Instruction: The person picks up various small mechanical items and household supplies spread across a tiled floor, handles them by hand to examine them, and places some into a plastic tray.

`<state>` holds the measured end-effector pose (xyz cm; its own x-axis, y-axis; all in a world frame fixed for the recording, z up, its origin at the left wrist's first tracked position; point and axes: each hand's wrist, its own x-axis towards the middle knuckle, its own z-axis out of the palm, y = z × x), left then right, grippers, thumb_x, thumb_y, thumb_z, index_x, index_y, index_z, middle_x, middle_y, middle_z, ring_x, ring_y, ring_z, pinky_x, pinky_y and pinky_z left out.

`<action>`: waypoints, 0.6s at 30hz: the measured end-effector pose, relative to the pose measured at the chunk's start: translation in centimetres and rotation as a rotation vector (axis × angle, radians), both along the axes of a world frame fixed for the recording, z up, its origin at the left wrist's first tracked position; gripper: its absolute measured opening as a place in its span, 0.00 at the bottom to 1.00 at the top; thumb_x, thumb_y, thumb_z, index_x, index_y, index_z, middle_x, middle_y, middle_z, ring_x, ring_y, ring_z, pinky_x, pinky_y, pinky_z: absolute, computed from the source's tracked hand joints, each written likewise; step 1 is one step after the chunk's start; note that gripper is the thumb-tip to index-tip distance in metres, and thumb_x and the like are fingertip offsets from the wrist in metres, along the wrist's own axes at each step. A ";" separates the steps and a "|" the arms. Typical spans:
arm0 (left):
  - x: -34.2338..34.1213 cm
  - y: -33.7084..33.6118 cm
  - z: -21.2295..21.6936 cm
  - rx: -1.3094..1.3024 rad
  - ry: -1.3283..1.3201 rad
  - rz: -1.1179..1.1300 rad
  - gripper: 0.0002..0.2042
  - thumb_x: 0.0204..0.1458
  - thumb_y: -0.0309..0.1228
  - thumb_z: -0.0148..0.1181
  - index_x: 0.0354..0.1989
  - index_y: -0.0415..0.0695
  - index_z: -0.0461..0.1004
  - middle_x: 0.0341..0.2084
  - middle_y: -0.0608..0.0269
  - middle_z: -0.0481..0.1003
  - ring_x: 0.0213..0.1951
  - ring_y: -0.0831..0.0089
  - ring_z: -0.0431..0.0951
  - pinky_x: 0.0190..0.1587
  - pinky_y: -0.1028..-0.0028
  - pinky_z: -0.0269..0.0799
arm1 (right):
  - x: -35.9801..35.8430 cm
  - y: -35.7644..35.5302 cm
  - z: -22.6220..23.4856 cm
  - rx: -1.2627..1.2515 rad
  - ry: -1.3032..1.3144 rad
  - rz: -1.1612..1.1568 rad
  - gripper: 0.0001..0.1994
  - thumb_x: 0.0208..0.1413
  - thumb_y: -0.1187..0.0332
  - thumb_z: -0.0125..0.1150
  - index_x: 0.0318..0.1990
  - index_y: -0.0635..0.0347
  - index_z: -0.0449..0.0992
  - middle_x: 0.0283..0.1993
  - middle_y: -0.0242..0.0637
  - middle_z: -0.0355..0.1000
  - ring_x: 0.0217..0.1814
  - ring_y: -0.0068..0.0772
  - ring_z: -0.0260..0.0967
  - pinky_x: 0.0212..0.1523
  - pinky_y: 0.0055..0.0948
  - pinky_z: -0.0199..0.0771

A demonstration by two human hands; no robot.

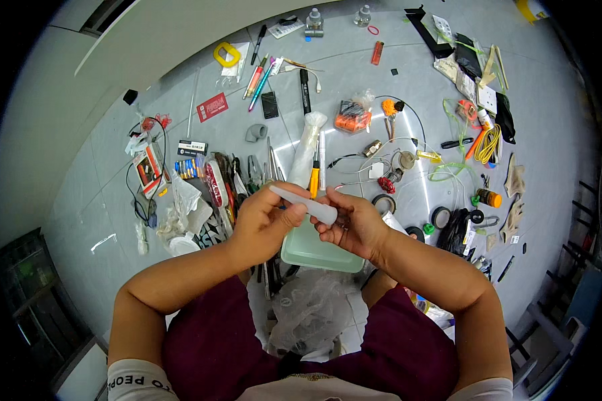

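A white, tapered plastic nozzle (pixel 320 211) is held up in front of me, its thin tip toward the upper left and its wide end toward the right. My left hand (pixel 264 224) is closed on its narrower part, thumb below it and fingers behind. The thumb and fingers of my right hand (pixel 356 224) grip the wide end. Right beneath both hands stands a pale green plastic tray (pixel 324 257). Just beyond them lie a yellow-handled tool (pixel 314 179) and a long bundle wrapped in clear plastic (pixel 306 150).
Small items cover the grey tiled floor (pixel 247 174). Tools and batteries (pixel 188 168) lie left; an orange-filled bag (pixel 353 117), tape rolls (pixel 384 203) and a coiled yellow cord (pixel 487 145) lie right. A crumpled clear bag (pixel 308 311) sits between my legs. A white panel (pixel 174 40) stands at the far left.
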<state>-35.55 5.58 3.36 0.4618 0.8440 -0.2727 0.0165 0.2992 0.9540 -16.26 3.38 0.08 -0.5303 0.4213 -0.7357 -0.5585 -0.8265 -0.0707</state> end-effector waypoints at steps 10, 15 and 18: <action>-1.0 1.5 -1.8 -0.962 -0.323 0.136 0.16 0.60 0.43 0.42 0.39 0.44 0.70 0.26 0.68 0.71 0.30 0.75 0.71 0.35 0.72 0.68 | 0.3 -0.2 0.2 0.079 0.030 -0.018 0.26 0.63 0.50 0.36 0.52 0.64 0.68 0.44 0.38 0.66 0.44 0.31 0.66 0.50 0.31 0.69; -1.1 1.2 -2.7 -1.077 -0.293 0.193 0.15 0.60 0.43 0.43 0.34 0.45 0.70 0.27 0.69 0.72 0.30 0.76 0.70 0.35 0.73 0.67 | 0.2 0.0 0.7 0.127 0.128 -0.092 0.29 0.63 0.48 0.32 0.54 0.67 0.66 0.47 0.37 0.64 0.47 0.31 0.65 0.53 0.33 0.68; -1.3 1.1 -3.4 -1.089 -0.305 0.248 0.14 0.60 0.43 0.44 0.35 0.46 0.70 0.27 0.69 0.72 0.30 0.75 0.70 0.35 0.72 0.67 | 0.4 0.0 0.3 0.127 0.139 -0.121 0.28 0.64 0.50 0.32 0.54 0.69 0.65 0.46 0.38 0.65 0.49 0.31 0.65 0.54 0.31 0.67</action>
